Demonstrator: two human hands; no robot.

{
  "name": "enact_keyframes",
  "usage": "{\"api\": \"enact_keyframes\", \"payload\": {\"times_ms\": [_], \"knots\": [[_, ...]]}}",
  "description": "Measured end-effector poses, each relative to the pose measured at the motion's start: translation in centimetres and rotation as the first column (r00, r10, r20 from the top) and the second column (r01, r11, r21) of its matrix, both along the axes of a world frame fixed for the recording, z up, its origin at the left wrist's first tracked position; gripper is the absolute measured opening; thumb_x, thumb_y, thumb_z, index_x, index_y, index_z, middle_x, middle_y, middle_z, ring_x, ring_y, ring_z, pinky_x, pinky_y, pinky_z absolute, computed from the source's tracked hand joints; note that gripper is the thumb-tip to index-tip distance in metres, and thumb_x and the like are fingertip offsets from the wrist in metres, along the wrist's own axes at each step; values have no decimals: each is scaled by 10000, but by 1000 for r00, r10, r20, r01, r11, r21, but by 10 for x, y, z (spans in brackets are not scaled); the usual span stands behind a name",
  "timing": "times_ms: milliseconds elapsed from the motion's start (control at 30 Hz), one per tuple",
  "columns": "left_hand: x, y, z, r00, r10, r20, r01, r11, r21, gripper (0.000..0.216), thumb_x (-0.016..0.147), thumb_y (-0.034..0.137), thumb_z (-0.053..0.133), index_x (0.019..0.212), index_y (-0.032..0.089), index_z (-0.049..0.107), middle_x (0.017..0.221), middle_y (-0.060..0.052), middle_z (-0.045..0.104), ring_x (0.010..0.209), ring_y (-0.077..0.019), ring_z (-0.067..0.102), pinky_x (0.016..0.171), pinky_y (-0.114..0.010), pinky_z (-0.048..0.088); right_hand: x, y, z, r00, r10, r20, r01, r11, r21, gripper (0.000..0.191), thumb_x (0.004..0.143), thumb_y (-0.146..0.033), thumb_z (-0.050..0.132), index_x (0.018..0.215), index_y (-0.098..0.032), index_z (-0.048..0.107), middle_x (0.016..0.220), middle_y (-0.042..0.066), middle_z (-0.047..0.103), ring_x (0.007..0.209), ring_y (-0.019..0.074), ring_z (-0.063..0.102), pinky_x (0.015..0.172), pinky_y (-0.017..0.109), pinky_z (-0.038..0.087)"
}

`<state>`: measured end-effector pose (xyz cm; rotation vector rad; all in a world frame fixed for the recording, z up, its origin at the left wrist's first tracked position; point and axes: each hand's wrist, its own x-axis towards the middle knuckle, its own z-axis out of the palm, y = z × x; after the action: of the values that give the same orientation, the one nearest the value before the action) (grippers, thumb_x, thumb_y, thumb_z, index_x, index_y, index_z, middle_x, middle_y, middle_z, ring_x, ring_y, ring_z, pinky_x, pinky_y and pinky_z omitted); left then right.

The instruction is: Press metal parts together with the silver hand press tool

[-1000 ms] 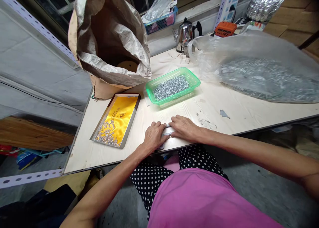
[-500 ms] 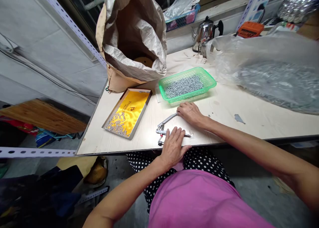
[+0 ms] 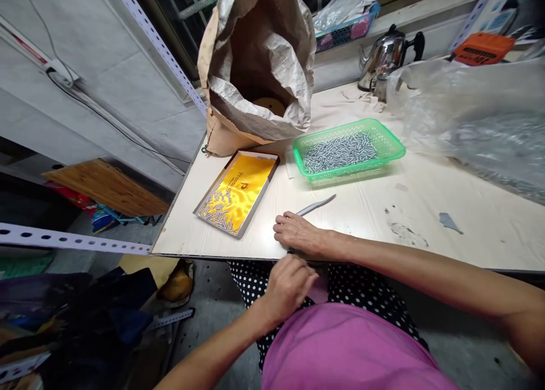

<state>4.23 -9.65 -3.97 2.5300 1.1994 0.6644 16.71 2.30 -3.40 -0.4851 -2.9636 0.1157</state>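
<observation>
A grey metal hand tool (image 3: 317, 205) with a slim curved lever lies near the table's front edge, its other end hidden under my right hand (image 3: 298, 233). The fingers of that hand are curled down over the tool. My left hand (image 3: 292, 282) is closed just in front of the table edge, close below the right one; whatever its fingers may hold is hidden. Small metal pins (image 3: 219, 211) lie in the lower part of a shallow box (image 3: 251, 213) with a yellow lining. Behind the tool, a green plastic basket (image 3: 357, 171) holds many similar pins.
A large open paper sack (image 3: 225, 131) stands at the back left. A metal kettle (image 3: 385, 55) and an orange box (image 3: 483, 48) are at the back. A clear plastic bag (image 3: 472, 103) lies on the right, and a grey scrap (image 3: 450, 222) on the table (image 3: 366, 214).
My right hand has moved from the lever's far end to the tool's hinge end. My left hand has come off the tool, drawn back past the table edge and closed. The view has shifted left.
</observation>
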Motion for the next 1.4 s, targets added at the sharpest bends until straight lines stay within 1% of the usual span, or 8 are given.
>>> {"api": "enact_keyframes", "payload": {"times_ms": [200,300,400,567,733,900,1167,1400], "knots": [[-77,38,9,865,496,-78,-496,868,22,223,979,208,462,1046,177,672,983,-81,682,930,-197,648,863,-329,529,4,5,15,986,-114,-122,122,991,61,220,987,-160,415,942,-170,631,880,68,636,866,208,502,782,353,355],[-97,52,10,834,529,-155,-538,843,-15,253,976,204,448,1099,192,669,1059,-74,670,973,-186,657,886,-302,529,24,31,50,923,-307,-233,341,931,126,307,997,-154,335,961,-161,640,892,91,631,857,221,506,758,358,361],[-111,61,19,809,567,-158,-573,819,3,268,981,233,438,1106,212,673,1063,-62,670,980,-174,657,890,-281,525,63,73,77,776,-481,-408,579,799,159,278,993,-206,376,1005,-154,649,911,108,629,905,242,528,782,361,390],[-143,85,45,695,698,-174,-699,712,67,282,970,274,450,1080,194,697,1075,-79,692,992,-200,650,915,-309,506,115,107,78,683,-604,-411,707,689,160,293,967,-351,486,1110,-164,660,945,128,615,873,279,551,736,400,433],[-159,105,50,672,541,-506,-649,759,-50,260,926,244,493,913,197,748,995,-73,717,1025,-227,618,910,-319,486,103,60,60,735,-516,-439,573,819,-4,321,988,-360,452,1197,-198,635,1019,109,620,902,257,595,775,389,491],[-151,116,49,706,343,-620,-530,836,-141,202,856,221,578,909,204,772,962,-80,721,1001,-239,601,888,-325,476,85,8,43,798,-451,-399,422,892,-163,291,997,-303,433,1150,-180,647,1054,111,647,945,242,630,842,392,516],[-151,129,61,719,215,-661,-497,824,-272,202,825,216,581,831,223,782,900,-41,741,884,-198,643,765,-258,469,103,-16,17,806,-488,-334,418,870,-262,284,1003,-298,414,1105,-204,662,1065,96,663,953,229,651,857,389,531],[-140,133,59,607,194,-770,-546,807,-227,207,773,168,607,868,214,785,966,-83,738,920,-236,665,748,-272,475,106,-24,2,807,-500,-315,415,859,-301,317,1008,-308,387,1059,-191,677,1003,94,680,884,210,662,811,385,552]]}}
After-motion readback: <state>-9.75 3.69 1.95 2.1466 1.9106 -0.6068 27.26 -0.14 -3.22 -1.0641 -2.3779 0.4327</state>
